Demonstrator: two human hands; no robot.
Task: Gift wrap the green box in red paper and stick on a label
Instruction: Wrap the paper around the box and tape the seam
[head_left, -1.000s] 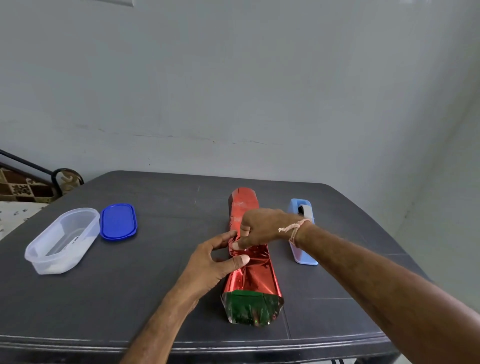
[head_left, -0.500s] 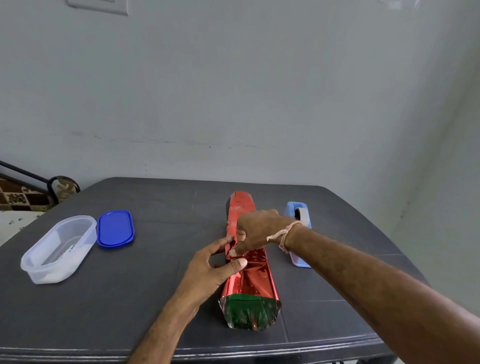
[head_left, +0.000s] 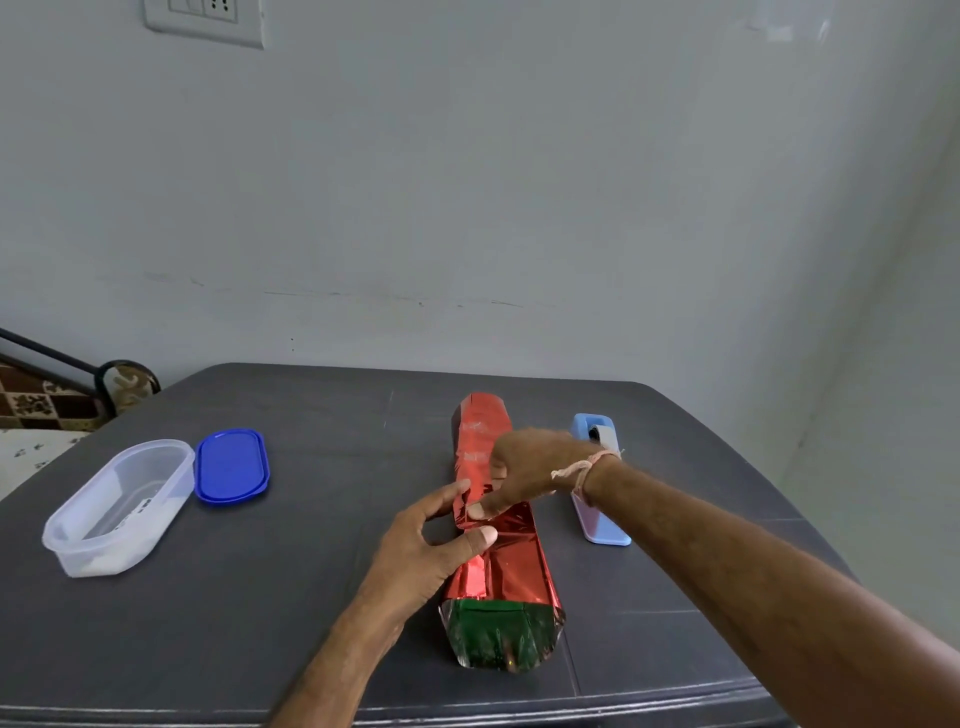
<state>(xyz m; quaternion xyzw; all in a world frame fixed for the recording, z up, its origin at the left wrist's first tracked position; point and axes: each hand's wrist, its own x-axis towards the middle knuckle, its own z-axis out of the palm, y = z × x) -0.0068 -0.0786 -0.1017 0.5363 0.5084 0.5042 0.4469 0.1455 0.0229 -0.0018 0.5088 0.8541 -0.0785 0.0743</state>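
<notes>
A long green box (head_left: 496, 621) lies lengthwise on the dark table, wrapped in shiny red paper (head_left: 511, 564); its green near end shows inside the open paper tube. My left hand (head_left: 428, 545) holds the left side of the wrap, thumb and forefinger pressed on the paper near the seam. My right hand (head_left: 524, 467) reaches across from the right and its thumb and fingers pinch the paper's overlapping edge at mid-length. A blue tape dispenser (head_left: 597, 488) lies just right of the box, partly behind my right wrist. No label is visible.
A clear plastic tub (head_left: 117, 506) stands at the table's left with its blue lid (head_left: 231, 465) beside it. The dark table (head_left: 311, 597) ends in a front edge close to me. A grey wall rises behind, and a chair sits at the far left.
Both hands stay on the paper at the box's middle. The camera has tilted up a little, so everything sits lower in view.
</notes>
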